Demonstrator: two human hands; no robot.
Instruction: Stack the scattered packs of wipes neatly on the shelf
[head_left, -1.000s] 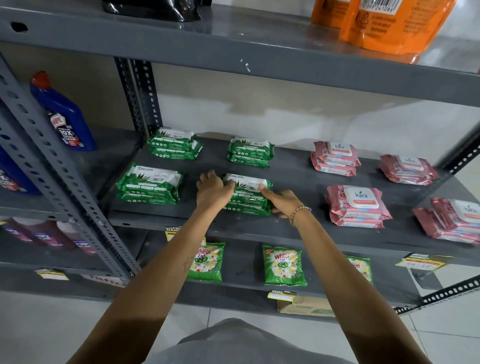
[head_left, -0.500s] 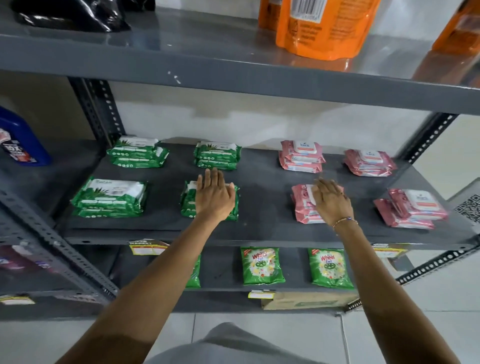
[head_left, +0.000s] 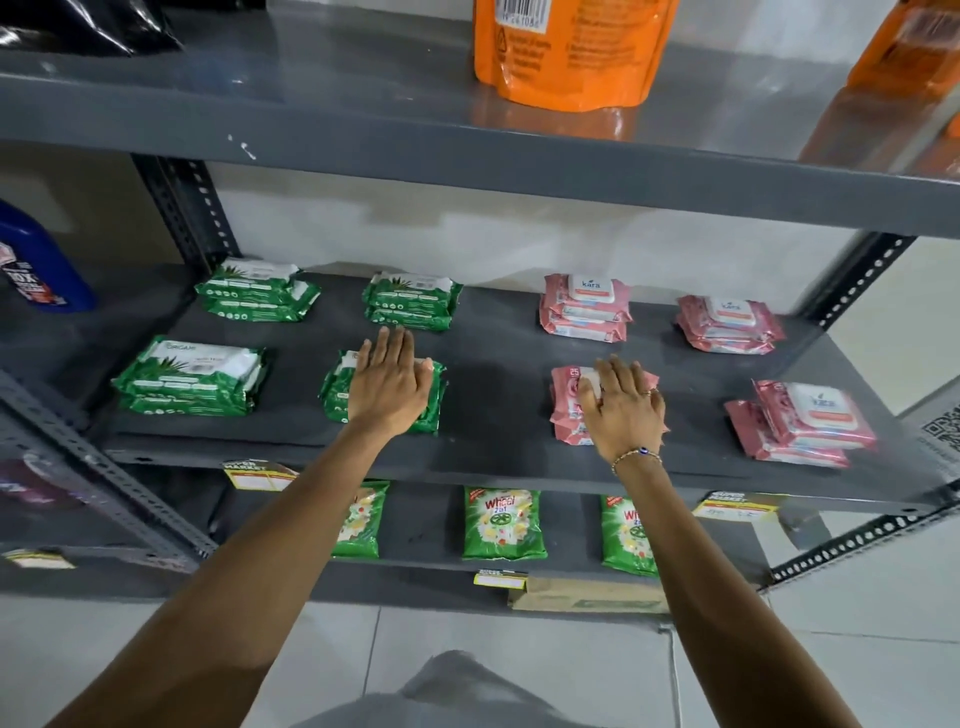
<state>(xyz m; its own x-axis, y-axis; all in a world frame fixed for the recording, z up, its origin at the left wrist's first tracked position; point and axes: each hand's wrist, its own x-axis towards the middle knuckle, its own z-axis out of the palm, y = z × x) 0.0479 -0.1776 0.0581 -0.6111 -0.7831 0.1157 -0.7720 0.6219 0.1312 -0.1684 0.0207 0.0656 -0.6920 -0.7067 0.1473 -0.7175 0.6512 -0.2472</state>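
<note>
Small stacks of wipes packs lie on the grey middle shelf. Green stacks sit at back left, back centre, front left and front centre. Pink stacks sit at back, back right, front and front right, the last one skewed. My left hand lies flat, fingers together, on the front centre green stack. My right hand rests palm down with spread fingers on the front pink stack.
Orange pouches and a black bag stand on the upper shelf. A blue bottle stands at far left. Green detergent sachets lie on the lower shelf. Perforated steel uprights frame the bay.
My right hand left the green stack and moved right onto the front pink stack. My left hand went from gripping the green stack's side to lying flat on top. The view shifted right.
</note>
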